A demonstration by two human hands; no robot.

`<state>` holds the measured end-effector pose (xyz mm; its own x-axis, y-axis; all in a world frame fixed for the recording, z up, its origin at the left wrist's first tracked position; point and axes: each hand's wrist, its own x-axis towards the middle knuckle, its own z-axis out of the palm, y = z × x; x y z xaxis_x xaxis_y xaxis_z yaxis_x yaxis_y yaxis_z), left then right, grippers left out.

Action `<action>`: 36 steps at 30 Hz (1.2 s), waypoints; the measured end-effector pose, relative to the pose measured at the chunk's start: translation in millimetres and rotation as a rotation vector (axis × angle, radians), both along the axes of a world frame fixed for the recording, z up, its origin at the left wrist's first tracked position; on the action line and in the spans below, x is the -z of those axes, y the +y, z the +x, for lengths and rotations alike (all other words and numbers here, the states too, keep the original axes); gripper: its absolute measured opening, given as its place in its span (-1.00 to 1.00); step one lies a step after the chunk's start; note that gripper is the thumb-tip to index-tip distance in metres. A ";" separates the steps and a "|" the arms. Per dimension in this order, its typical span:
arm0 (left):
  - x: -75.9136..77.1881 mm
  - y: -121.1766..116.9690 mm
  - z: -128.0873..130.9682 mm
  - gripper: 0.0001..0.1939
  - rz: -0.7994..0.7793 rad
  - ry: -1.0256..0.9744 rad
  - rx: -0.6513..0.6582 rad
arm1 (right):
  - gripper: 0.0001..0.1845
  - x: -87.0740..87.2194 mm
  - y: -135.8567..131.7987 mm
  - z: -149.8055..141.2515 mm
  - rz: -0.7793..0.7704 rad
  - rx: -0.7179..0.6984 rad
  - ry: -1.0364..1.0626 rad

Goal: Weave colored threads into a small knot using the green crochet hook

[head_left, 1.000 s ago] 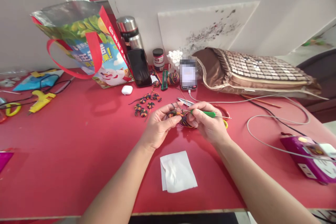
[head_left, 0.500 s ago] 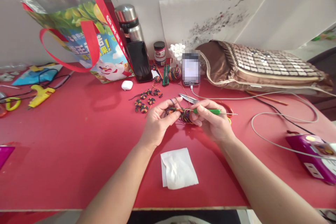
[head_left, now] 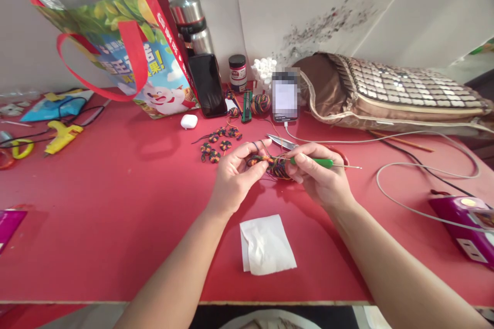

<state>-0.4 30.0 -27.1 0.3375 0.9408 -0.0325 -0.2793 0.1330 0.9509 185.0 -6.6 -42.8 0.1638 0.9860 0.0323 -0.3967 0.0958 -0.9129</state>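
Note:
My left hand (head_left: 239,175) pinches a small multicoloured crochet piece (head_left: 263,160) between thumb and fingers, with dark yarn running over the raised index finger. In my right hand (head_left: 320,172) is a crochet hook with a green handle (head_left: 323,163); its thin left shaft reaches the crochet piece and its other metal end points right. A dark multicoloured yarn ball (head_left: 281,168) lies between the hands, partly hidden by the fingers. Just behind them are scissors (head_left: 281,142), their handles mostly covered by my right hand. Several small crocheted flowers (head_left: 214,156) lie to the left on the red table (head_left: 116,216).
A white folded tissue (head_left: 267,244) lies in front of my hands. Behind stand a phone with a lit screen (head_left: 285,96), a dark phone (head_left: 208,85), a jar (head_left: 237,73) and a shopping bag (head_left: 111,46). A white cable (head_left: 347,142) crosses the right side near a purple power strip (head_left: 463,226).
The crochet hook has shifted slightly right relative to the crochet piece, together with my right hand. My left hand keeps its pinch. The whole view has shifted slightly.

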 end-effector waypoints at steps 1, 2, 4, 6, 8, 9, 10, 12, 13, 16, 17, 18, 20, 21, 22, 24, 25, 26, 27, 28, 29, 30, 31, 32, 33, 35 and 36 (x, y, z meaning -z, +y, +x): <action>0.2 -0.1 -0.2 -0.65 -0.004 -0.001 0.007 | -0.68 -0.1 -0.2 -0.3 -0.006 -0.004 0.007; 0.3 -0.2 -0.4 -0.65 -0.008 -0.004 0.013 | -0.69 -0.2 -0.2 -0.7 -0.010 -0.004 0.019; 0.5 -0.5 -0.6 -0.64 -0.015 -0.011 0.027 | -0.69 -0.7 0.0 -1.6 -0.014 0.004 0.054; 0.8 -0.9 -0.7 -0.65 -0.006 -0.017 0.042 | -0.68 -1.5 0.7 -2.4 -0.017 0.006 0.090; 1.1 -1.1 -0.8 -0.66 0.015 -0.010 0.056 | -0.68 -2.1 1.4 -2.7 -0.018 -0.007 0.112; 1.2 -1.1 -0.8 -0.66 0.025 0.000 0.061 | -0.69 -2.2 1.7 -2.6 -0.017 -0.018 0.117; 1.2 -1.1 -0.8 -0.66 0.037 0.011 0.060 | -0.69 -2.3 1.8 -2.4 -0.015 -0.029 0.121; 1.0 -0.8 -0.5 -0.66 0.071 0.035 0.048 | -0.68 -2.3 1.6 -1.4 -0.013 -0.050 0.121; 0.6 -0.7 -0.2 -0.66 0.095 0.044 0.037 | -0.68 -2.2 1.2 -0.7 -0.011 -0.057 0.118; -1.2 -0.9 1.2 -0.68 0.172 0.068 0.002 | -0.68 -2.4 0.1 1.0 -0.003 -0.056 0.098; -2.1 -1.3 1.7 -0.69 0.193 0.077 -0.008 | -0.68 -2.7 -0.2 1.3 0.000 -0.052 0.089; -3.1 -1.8 2.2 -0.69 0.211 0.085 -0.017 | -0.69 -3.0 -0.5 1.4 0.001 -0.049 0.079; -5.2 -3.0 2.9 -0.69 0.233 0.103 -0.031 | -0.68 -4.0 -0.8 1.0 -0.002 -0.042 0.058; -6.2 -3.6 3.0 -0.69 0.241 0.110 -0.037 | -0.68 -4.5 -0.8 0.6 -0.005 -0.036 0.049; -6.9 -4.1 3.2 -0.70 0.245 0.117 -0.040 | -0.67 -5.0 -0.8 0.1 -0.009 -0.026 0.041; -7.9 -4.7 3.3 -0.71 0.259 0.119 -0.052 | -0.65 -5.9 -0.8 -0.7 -0.013 -0.001 0.030; -8.0 -4.9 3.5 -0.72 0.266 0.119 -0.057 | -0.65 -6.2 -0.8 -1.0 -0.013 0.009 0.026; -7.9 -4.9 3.6 -0.74 0.276 0.120 -0.061 | -0.65 -6.2 -0.9 -1.2 -0.013 0.015 0.022; -7.6 -5.0 3.8 -0.76 0.287 0.122 -0.064 | -0.64 -6.0 -1.1 -1.3 -0.011 0.016 0.019; -7.2 -5.0 4.1 -0.78 0.301 0.127 -0.068 | -0.65 -5.5 -1.4 -1.3 -0.009 0.012 0.017; -6.7 -5.0 4.3 -0.81 0.317 0.139 -0.074 | -0.65 -4.7 -1.7 -1.3 -0.007 0.005 0.013; -6.1 -5.0 4.5 -0.83 0.334 0.156 -0.079 | -0.66 -3.5 -2.2 -1.1 -0.003 0.002 0.005; -5.5 -5.0 4.7 -0.83 0.349 0.174 -0.087 | -0.67 -2.2 -2.7 -0.8 0.005 0.001 -0.008; -4.9 -5.1 4.8 -0.83 0.364 0.192 -0.095 | -0.69 -0.8 -3.4 -0.6 0.017 0.004 -0.027; -4.3 -5.1 4.9 -0.82 0.377 0.207 -0.103 | -0.70 0.4 -4.3 -0.3 0.033 0.008 -0.052; -3.4 -5.0 4.9 -0.76 0.397 0.232 -0.120 | -0.73 1.5 -6.2 -0.2 0.070 0.021 -0.119; -3.0 -4.9 4.8 -0.73 0.405 0.243 -0.132 | -0.74 1.2 -7.3 -0.3 0.089 0.025 -0.158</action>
